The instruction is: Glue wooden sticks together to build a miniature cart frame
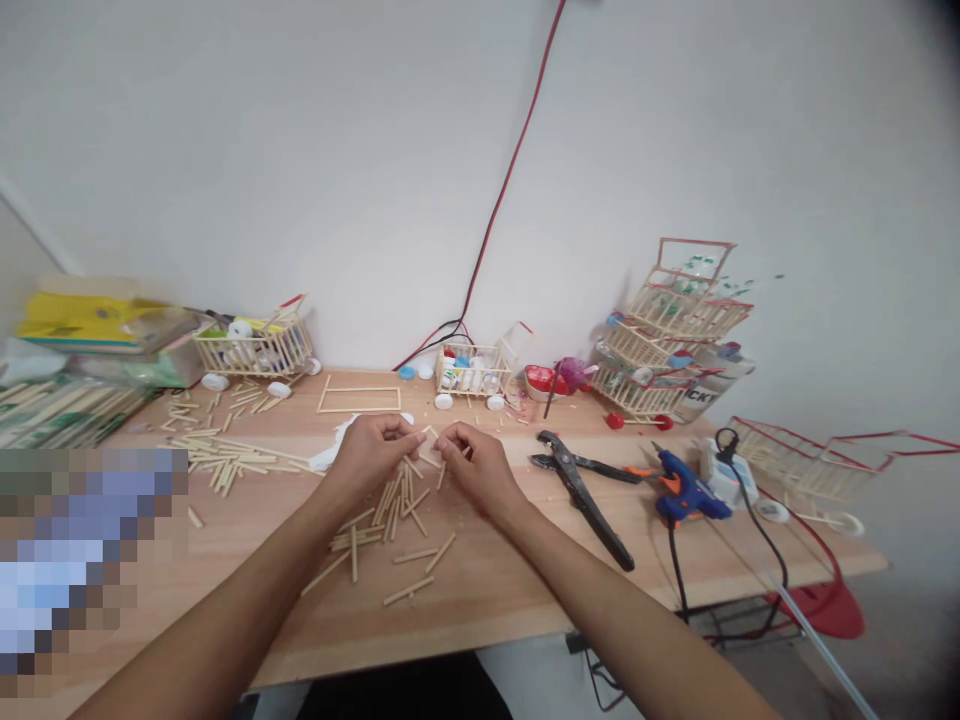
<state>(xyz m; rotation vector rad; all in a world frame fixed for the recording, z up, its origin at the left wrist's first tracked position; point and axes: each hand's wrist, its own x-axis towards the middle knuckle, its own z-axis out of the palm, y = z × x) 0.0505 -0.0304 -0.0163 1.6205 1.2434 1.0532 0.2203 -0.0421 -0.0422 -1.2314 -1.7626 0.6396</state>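
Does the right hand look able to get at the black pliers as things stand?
Probably yes: the black pliers lie just right of the right hand, with nothing apparent standing between.

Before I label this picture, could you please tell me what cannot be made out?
Head view:
- Left hand and right hand: exact grip, hidden by their own fingers.
- White container: full lettering, covered by stick carts.
- Wrapped sticks: printing, blurred.
- Lower left area: pixelated.

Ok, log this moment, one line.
left hand: near short sticks, grip unclear | right hand: same | pliers: on table, handles spread | glue gun: beside pliers
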